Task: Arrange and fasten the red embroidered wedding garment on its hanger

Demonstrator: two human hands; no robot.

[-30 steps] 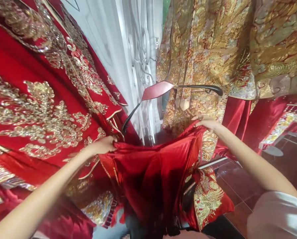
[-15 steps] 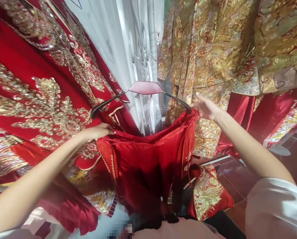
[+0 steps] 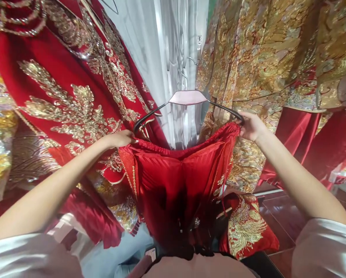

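Observation:
A red skirt (image 3: 167,173) with an elastic waistband and gold-beaded trim hangs open between my hands. My left hand (image 3: 121,139) is closed on the left end of its waistband, close to the hanger's left tip. At the other end, my right hand (image 3: 250,125) grips the waistband together with the right tip of the hanger. That hanger (image 3: 188,97) has black arms, a pale pink centre plate and a metal hook that points up and is hung on nothing I can see. The lower part of the skirt falls into shadow near my lap.
On the left hangs a red gown (image 3: 83,104) with gold sequin embroidery. Gold brocade garments (image 3: 256,58) hang on the right, behind my right arm. White curtains (image 3: 150,50) fall at the back. A red cushion (image 3: 248,227) with gold embroidery lies at the lower right, above a tiled floor (image 3: 277,216).
My right hand has closed round the hanger's right tip and the waistband; its fingers were stretched out before. The left hand still holds its end. The view has shifted slightly left.

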